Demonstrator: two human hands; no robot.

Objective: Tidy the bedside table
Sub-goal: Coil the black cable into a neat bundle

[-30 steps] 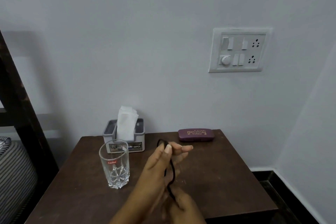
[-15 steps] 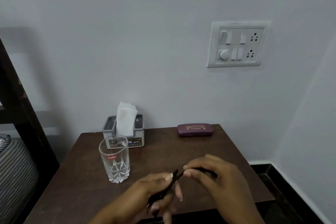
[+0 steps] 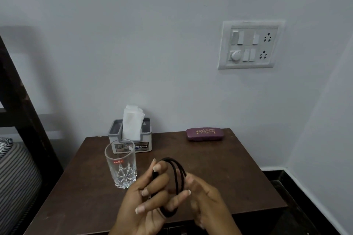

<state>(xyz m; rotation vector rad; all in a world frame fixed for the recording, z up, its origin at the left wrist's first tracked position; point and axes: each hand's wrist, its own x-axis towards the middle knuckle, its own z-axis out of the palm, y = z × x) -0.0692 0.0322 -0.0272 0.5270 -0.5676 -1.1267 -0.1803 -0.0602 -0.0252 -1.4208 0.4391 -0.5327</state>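
Note:
A thin black cable (image 3: 178,175) is wound into loops above the front of the dark brown bedside table (image 3: 229,168). My left hand (image 3: 150,196) holds the coil, thumb and fingers pinched on its left side. My right hand (image 3: 206,198) rests against the coil's right side, fingers loosely curled on the loops. A clear drinking glass (image 3: 122,164) with a red label stands upright just left of my hands. Behind it sits a grey tissue holder (image 3: 131,137) with a white tissue sticking up. A maroon spectacle case (image 3: 205,134) lies at the table's back right edge.
A white switch and socket plate (image 3: 250,44) is on the wall above the table. A dark wooden bed frame (image 3: 21,105) and striped bedding (image 3: 17,177) lie to the left. The dark floor and skirting (image 3: 277,173) run to the right of the table.
The cable, stretched between both hands half a second ago, is now gathered into upright loops. Both hands have come closer together around the coil.

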